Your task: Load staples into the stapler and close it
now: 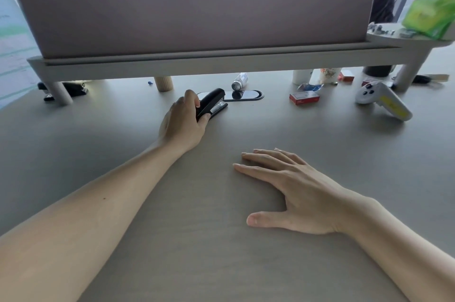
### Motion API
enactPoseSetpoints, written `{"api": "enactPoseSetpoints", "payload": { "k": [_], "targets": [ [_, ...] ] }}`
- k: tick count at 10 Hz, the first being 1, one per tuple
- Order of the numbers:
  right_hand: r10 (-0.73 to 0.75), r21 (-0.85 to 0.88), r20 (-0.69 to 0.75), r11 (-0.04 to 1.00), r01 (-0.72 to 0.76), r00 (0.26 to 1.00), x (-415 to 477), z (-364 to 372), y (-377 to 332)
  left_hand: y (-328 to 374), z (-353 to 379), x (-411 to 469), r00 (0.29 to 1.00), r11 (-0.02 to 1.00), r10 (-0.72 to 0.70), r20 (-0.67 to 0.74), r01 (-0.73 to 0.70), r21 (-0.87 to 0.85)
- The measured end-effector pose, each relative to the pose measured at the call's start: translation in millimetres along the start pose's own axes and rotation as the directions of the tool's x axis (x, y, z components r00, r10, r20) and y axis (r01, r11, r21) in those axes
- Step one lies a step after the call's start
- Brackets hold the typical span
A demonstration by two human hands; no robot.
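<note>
Grey desk (320, 144): left hand (183, 119) grips stapler (211, 102); right hand (293, 191) flat nearby.

Bare desk (197, 240) lies open; low shelf (197, 65) and clutter crowd the far edge.
</note>
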State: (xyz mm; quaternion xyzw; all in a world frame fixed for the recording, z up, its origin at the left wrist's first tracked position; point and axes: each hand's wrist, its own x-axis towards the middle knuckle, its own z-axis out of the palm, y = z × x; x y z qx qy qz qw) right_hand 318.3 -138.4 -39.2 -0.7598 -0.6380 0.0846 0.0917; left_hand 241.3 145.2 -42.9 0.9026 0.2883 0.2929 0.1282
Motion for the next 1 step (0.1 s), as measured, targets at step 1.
{"api": "enactPoseSetpoints", "payload": {
  "k": [1],
  "targets": [
    [-0.008,-0.031,0.017,0.999,0.009,1.000,-2.0,-2.3,-4.1,0.2,-23.0,-11.5,0.997,0.997,0.076,-0.002,-0.076,-0.035]
  ]
}}
